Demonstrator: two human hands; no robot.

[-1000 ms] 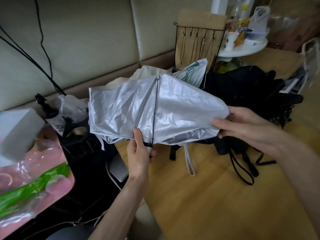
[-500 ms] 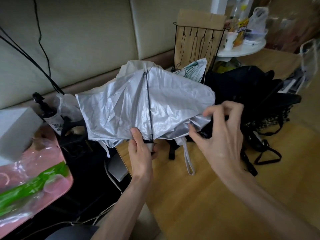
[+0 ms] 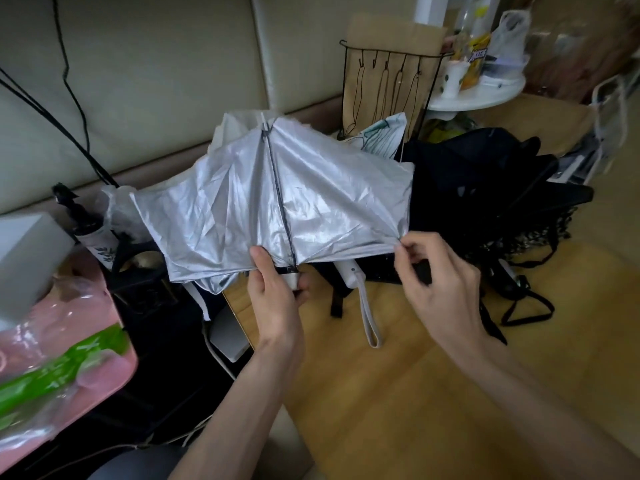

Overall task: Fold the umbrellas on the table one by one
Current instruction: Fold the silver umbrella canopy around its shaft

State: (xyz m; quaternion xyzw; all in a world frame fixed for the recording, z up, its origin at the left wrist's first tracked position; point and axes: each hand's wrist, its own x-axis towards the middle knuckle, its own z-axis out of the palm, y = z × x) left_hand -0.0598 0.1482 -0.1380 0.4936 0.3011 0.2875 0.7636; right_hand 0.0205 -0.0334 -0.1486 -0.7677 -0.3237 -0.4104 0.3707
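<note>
Two hands work one silver umbrella (image 3: 235, 209), held up above the wooden table (image 3: 398, 393) with its canopy slack and creased. The left hand (image 3: 277, 299) pinches the hem where a dark rib (image 3: 280, 202) ends, thumb flat on the fabric and fingers curled underneath around the rib tip. That hold looks meant to anchor this seam as the fixed line for a pleat.

Out to the right of that grip, the right hand (image 3: 440, 282) pinches the next corner of the hem between thumb and fingertips. This draws the panel between the two grips fairly taut, probably so it lies flat before being folded over toward the rib. To the left of the left grip a second panel sags, held by nothing.

Between the two grips and just below them, the white handle (image 3: 349, 271) pokes out from under the canopy. Its wrist strap (image 3: 369, 317) dangles from the handle; whether it reaches the table I cannot tell. Beyond the right grip lies a dark heap (image 3: 485, 188) of fabric and straps, likely more umbrellas waiting their turn.

By my reading the task is at an early stage: the pleats of this first canopy are only being sorted, with no wrapping or strapping yet.
</note>
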